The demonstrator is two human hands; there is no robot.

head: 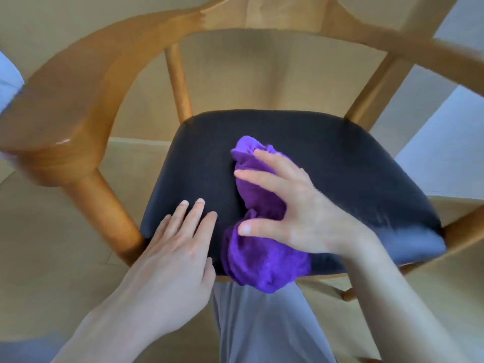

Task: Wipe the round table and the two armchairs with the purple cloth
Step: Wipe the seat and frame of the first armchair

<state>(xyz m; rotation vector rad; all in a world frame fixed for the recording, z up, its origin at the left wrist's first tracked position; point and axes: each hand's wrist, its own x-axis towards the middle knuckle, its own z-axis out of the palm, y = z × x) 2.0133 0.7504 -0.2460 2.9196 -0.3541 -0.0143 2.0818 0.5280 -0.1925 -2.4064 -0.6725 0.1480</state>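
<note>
A wooden armchair (86, 82) with a curved back rail and a dark padded seat (327, 158) fills the view from above. A bunched purple cloth (264, 260) lies on the seat, hanging over its front edge. My right hand (301, 205) lies on top of the cloth, fingers spread and thumb pressed into the bunch. My left hand (178, 242) rests flat on the seat's front left part, just left of the cloth, fingers straight. The round table and the second armchair are out of view.
The chair's left armrest (49, 142) juts toward me at the left, its right arm (445, 53) sweeps across the upper right. Pale wooden floor (47, 271) surrounds the chair. My grey trouser leg (262, 323) stands against the seat's front edge.
</note>
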